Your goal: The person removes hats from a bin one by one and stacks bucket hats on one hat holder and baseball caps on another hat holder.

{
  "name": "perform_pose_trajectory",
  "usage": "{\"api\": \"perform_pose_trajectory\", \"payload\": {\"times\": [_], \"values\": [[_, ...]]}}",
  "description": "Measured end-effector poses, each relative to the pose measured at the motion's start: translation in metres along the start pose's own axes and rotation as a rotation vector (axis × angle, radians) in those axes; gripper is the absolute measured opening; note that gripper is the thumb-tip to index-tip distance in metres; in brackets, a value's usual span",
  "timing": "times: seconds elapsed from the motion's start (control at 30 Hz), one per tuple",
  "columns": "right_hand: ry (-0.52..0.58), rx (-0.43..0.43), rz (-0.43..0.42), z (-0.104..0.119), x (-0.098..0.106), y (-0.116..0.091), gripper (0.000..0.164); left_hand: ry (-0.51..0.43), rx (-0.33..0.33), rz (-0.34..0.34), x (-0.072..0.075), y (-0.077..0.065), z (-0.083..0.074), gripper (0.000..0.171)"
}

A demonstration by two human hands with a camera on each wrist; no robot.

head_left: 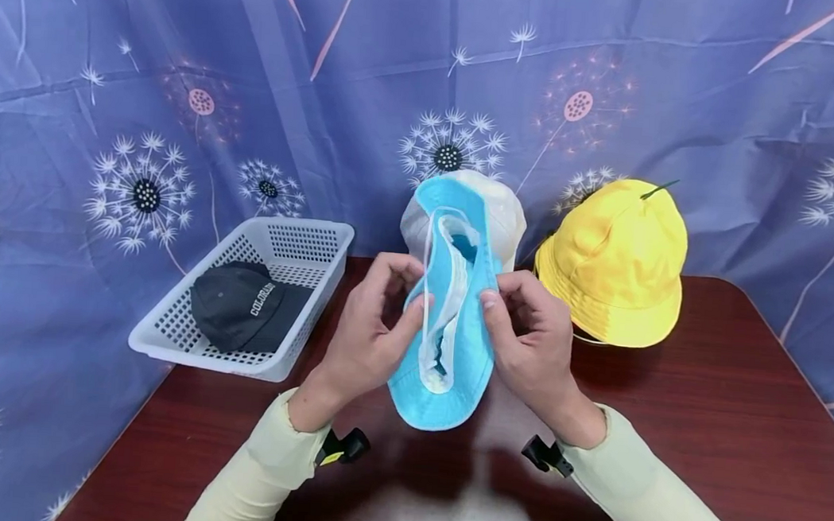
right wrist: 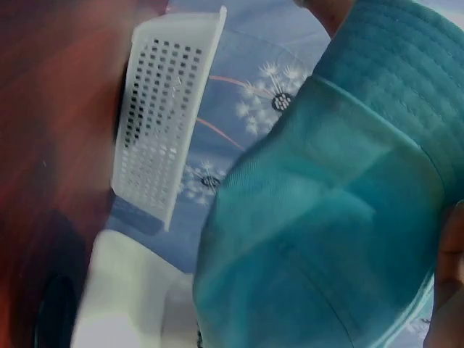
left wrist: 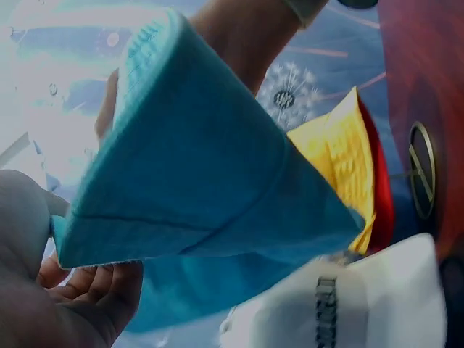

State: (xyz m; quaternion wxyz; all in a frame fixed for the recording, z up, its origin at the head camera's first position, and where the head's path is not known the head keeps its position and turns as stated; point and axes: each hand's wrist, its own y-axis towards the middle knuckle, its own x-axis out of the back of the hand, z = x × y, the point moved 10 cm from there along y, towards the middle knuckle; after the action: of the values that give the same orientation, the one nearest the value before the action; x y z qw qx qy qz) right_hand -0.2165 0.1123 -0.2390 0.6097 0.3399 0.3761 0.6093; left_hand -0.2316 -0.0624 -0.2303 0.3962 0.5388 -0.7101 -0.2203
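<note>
A light blue bucket hat point(head_left: 473, 328) is held up over the table, its opening facing the head camera and squeezed narrow. Inside show a white sweatband and a thin white elastic strap. On one side my left hand point(head_left: 373, 322) pinches the brim between thumb and fingers; opposite, my right hand point(head_left: 534, 339) does the same. From the left wrist view the blue hat point(left wrist: 188, 159) shows its outside, and the hat's crown point(right wrist: 319, 232) fills much of the right wrist view. Behind it stands a white cap point(head_left: 507, 214), partly hidden.
To the right stands a yellow bucket hat point(head_left: 621, 261) with a dark green stem on top. A white perforated basket point(head_left: 311, 238) at the left holds a black cap point(head_left: 228, 305) with white lettering. A patterned blue curtain point(head_left: 371, 74) hangs behind the dark red table point(head_left: 721, 438).
</note>
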Motion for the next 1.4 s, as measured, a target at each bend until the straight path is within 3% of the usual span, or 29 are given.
{"api": "perform_pose_trajectory", "payload": {"times": [0.4, 0.63, 0.8, 1.13, 1.4], "values": [[-0.122, 0.065, -0.214, 0.004, 0.045, 0.016, 0.026, 0.176, -0.052, -0.197, 0.053, 0.007, 0.002, 0.026], [-0.172, 0.06, -0.279, 0.001, 0.062, 0.022, 0.032, 0.213, -0.019, -0.304, 0.079, 0.005, 0.008, 0.023], [-0.209, 0.066, -0.313, -0.001, 0.072, 0.025, 0.03, 0.209, 0.009, -0.359, 0.09, 0.004, 0.013, 0.024], [-0.28, 0.056, -0.349, -0.003, 0.089, 0.027, 0.027, 0.043, 0.1, -0.41, 0.104, 0.003, 0.03, 0.019], [-0.306, 0.034, -0.353, -0.003, 0.097, 0.031, 0.023, 0.005, 0.164, -0.435, 0.109, 0.002, 0.037, 0.013]]}}
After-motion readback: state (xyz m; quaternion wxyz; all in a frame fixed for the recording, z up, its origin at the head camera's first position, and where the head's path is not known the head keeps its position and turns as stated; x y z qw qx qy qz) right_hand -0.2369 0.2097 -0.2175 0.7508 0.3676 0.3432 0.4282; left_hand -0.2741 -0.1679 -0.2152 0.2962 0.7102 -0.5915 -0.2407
